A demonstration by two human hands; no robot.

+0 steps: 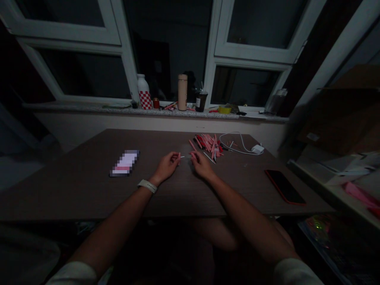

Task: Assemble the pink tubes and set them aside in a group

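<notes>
One white stick (pixel 182 157), thin, jutting from L hand (pixel 166 166) twd. R hand (pixel 203 166). L hand: fingertips pinching sm. pink pc. (pixel 179 155) at stick's base. R hand: pinching 2nd pink bit (pixel 193 155), detail unclear, gap betw. hands. Pink pile (pixel 211 143) on worktop (pixel 181 196), just beyond R hand. Handling: prob. best w/ light grip near base, stick & bit in line, no bending.

Far on the table (pixel 89 194), the pen pile (pixel 211 145) lies right of a smartphone (pixel 124 163) and left of a charger (pixel 257 149).
</notes>
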